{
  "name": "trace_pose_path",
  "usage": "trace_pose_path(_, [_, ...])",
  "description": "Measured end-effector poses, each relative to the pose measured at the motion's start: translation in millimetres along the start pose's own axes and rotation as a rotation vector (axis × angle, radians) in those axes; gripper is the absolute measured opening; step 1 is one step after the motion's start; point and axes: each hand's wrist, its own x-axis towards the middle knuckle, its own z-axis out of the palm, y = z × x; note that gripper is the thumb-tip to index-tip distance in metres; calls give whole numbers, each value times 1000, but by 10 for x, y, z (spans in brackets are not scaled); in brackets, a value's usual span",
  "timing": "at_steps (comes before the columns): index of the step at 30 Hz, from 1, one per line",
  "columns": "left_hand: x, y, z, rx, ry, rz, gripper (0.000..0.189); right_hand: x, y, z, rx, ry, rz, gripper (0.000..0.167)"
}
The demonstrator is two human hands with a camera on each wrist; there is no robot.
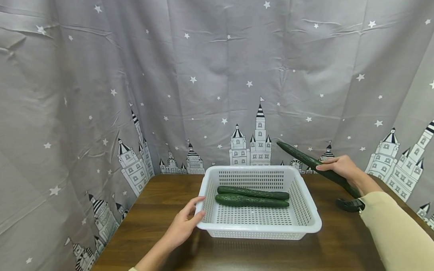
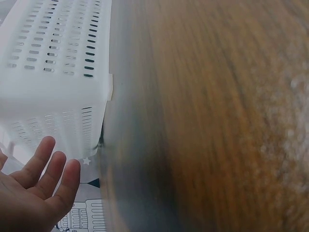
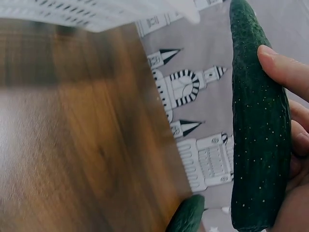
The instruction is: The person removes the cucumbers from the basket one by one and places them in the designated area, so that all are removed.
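Note:
My right hand (image 1: pixel 341 169) grips a long dark green cucumber (image 1: pixel 300 155), thumb on one side and fingers on the other. Its far end points up and left, raised beyond the right rim of a white plastic basket (image 1: pixel 258 234). Close up in the right wrist view, the held cucumber (image 3: pixel 258 125) shows pale specks. My left hand (image 1: pixel 185 222) is at the basket's left rim, fingers extended; the left wrist view shows the fingertips beside its perforated wall (image 2: pixel 58 87). Two cucumbers lie side by side inside, the rear one (image 1: pixel 253 192) and the front one (image 1: pixel 251 200).
The basket stands on a brown wooden table (image 1: pixel 161 197). Another cucumber (image 3: pixel 188 215) shows partly near the table's edge in the right wrist view. A black device (image 1: pixel 350 205) sits at my right wrist. Behind the table hangs a grey curtain (image 1: pixel 208 92) with stars and castles.

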Motion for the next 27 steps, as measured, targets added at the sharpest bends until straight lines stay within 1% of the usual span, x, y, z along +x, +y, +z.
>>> trace_pose_path(6, [-2,-1,2,3,1,6,45,-57,175,-30,-4,30,37,76])
trace_pose_path(18, [-1,-11,7,-4,9,-17,44,-176,455,-58,-9,63,98,81])
trace_pose_path(27, [3,-8,9,-4,2,-14,44,-292,662,-94,-36,71,139,84])
